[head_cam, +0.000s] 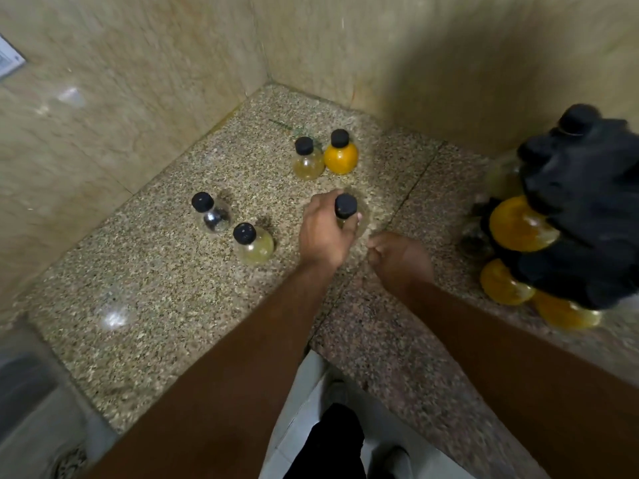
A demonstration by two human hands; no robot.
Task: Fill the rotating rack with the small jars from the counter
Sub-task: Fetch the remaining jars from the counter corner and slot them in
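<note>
Small round jars with black caps stand on the speckled counter [166,292]. My left hand [325,233] grips one jar [345,206] near the counter's middle, fingers curled round its neck below the cap. My right hand [397,259] hovers just to its right, fingers curled, holding nothing. A pale yellow jar [307,159] and an orange jar [340,153] stand touching behind my hands. A clear jar with dark contents [211,214] and another pale yellow jar [254,245] stand to the left. The black rotating rack [584,209] at the right edge holds several orange jars [518,226].
Tiled walls meet in a corner behind the counter. A darker granite slab [397,347] adjoins on the right and carries the rack. The counter's front edge runs across the lower part of the view, with floor and my feet below it.
</note>
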